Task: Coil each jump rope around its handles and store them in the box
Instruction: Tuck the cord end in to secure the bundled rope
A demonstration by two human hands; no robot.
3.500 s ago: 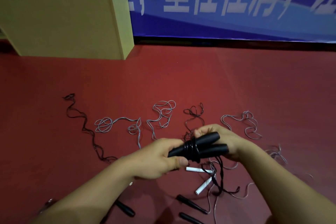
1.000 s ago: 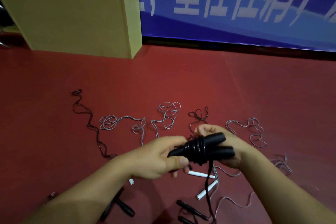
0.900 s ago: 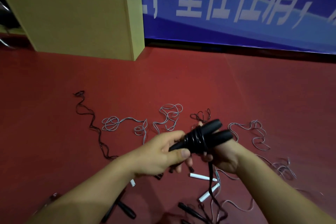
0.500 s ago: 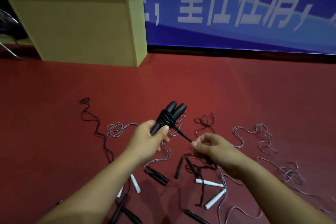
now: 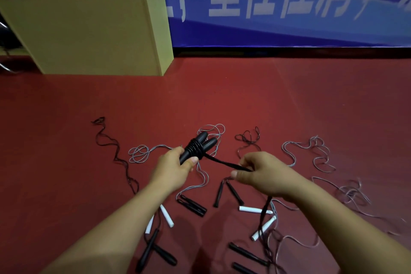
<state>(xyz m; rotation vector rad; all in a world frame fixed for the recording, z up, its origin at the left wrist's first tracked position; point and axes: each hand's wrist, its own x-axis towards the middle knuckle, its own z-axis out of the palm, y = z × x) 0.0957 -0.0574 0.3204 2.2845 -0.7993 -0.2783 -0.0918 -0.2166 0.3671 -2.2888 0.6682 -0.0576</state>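
Head view: left hand [image 5: 172,170] grips paired black handles [image 5: 195,148] below the coils, keeping the winding zone exposed. Right hand [image 5: 263,176] pinches the black rope [image 5: 224,163] taut for tight wraps. Tan box [image 5: 89,31] stands well beyond, at the wall.

Left hand [image 5: 172,170]: bare; no glove, ring or band visible.
Right hand [image 5: 264,173]: bare; no glove, ring or band visible.
Left forearm [image 5: 106,236]: uncovered along its whole visible length; no sleeve, cuff or watch in frame.
Right forearm [image 5: 347,229]: uncovered to the frame edge; no sleeve or wrist strap in frame.
Fingernails: short, unpainted where visible.
Markings: none discernible; picture soft with motion blur.
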